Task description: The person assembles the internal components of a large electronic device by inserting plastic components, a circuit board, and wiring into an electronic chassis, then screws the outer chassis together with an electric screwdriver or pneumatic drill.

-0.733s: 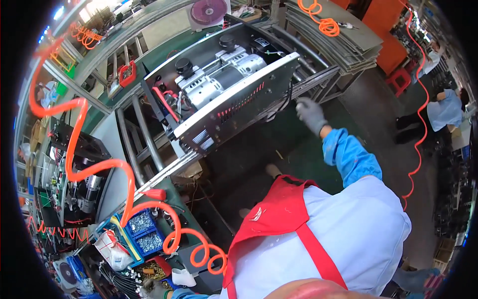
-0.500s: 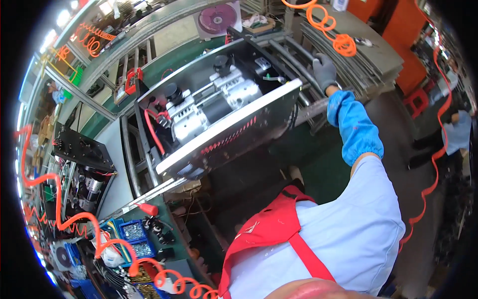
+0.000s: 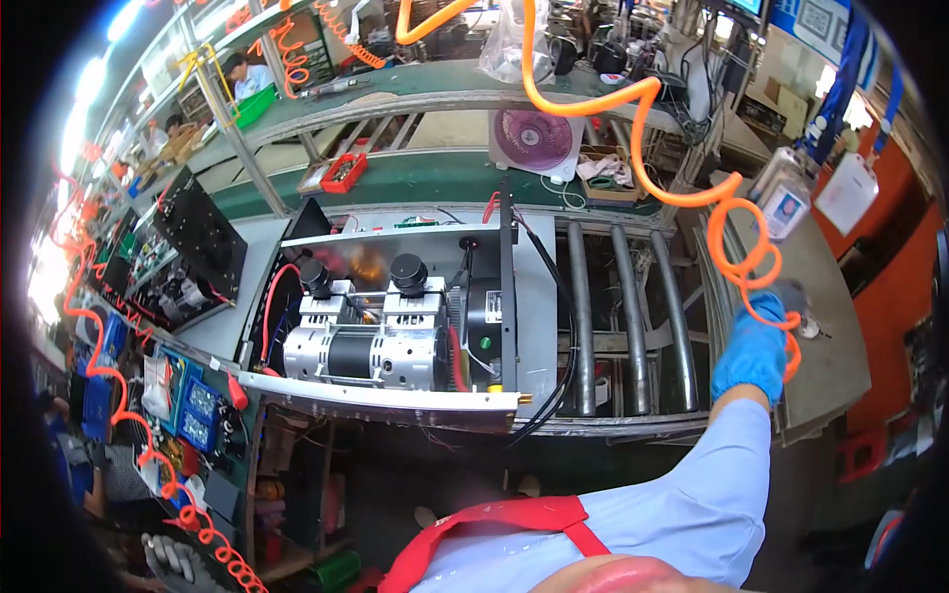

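Observation:
My right hand, in a grey glove below a blue sleeve cover, is stretched out over the stacked boards at the right. A small metal-ended tool lies against it, and an orange coiled air hose crosses in front. Its fingers are blurred and partly hidden. At the lower left edge, my gloved left hand shows with fingers apart and nothing seen in them. Between the hands, an open metal case sits on the line, holding a silver twin-head compressor with black caps and red tubing.
Bare metal rollers run right of the case. Behind stand a purple fan and a red parts box. Blue screw bins and a red-handled tool lie at left, near another black case. Badges hang at upper right.
My right hand has left the rail beside the case and moved onto the stacked boards by the tool. My left hand has come into view. The view has turned, showing the case squarely.

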Demonstrator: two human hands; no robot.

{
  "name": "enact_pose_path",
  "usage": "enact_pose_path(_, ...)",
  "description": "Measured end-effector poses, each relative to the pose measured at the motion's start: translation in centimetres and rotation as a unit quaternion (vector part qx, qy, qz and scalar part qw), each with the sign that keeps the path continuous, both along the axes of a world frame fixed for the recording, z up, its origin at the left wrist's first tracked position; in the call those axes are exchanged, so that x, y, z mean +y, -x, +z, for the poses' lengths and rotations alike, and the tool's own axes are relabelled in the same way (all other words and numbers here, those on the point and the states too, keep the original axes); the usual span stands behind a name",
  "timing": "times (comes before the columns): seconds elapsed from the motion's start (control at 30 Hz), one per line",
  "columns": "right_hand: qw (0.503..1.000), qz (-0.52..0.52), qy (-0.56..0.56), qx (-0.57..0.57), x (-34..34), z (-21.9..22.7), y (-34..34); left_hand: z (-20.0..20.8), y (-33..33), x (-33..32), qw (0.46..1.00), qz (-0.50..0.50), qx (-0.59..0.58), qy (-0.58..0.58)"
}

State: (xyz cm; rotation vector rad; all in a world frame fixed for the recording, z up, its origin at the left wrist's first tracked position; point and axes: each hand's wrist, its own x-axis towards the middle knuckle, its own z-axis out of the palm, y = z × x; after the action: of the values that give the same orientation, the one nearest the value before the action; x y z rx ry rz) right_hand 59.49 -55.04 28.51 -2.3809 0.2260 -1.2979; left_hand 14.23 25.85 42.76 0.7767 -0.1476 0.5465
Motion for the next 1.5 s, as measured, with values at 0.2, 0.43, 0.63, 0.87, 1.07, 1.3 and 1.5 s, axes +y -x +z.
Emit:
enact_pose_path(0.2,0.980,0.167,-0.062,0.087,3.7,-1.2,4.7,-7.4,-2.9,-7.6,0.875,0.010,-0.163,0.456)
enact_pose_path(0.43,0.886,0.365,-0.131,0.254,12.8,-2.6,12.0,-12.2,-15.2,-22.5,0.814,-0.342,0.028,0.468)
enact_pose_path(0.63,0.793,0.405,-0.224,0.396,17.2,-2.4,24.2,-17.7,-18.1,-21.4,0.795,-0.438,0.030,0.418)
enact_pose_path(0.87,0.697,0.427,-0.326,0.476,26.7,1.2,32.6,-18.4,-17.3,-16.5,0.750,-0.529,0.157,0.365)
enact_pose_path(1.07,0.571,0.446,-0.382,0.574,36.9,1.4,37.2,-19.3,-11.4,-12.1,0.814,-0.482,0.289,0.149)
enact_pose_path(1.3,0.386,0.457,-0.467,0.651,51.1,-4.4,39.1,-22.0,-6.0,-2.0,0.838,-0.431,0.331,0.056)
enact_pose_path(1.5,0.245,0.449,-0.564,0.649,59.0,-6.3,36.8,-22.0,-4.3,2.3,0.862,-0.370,0.344,0.046)
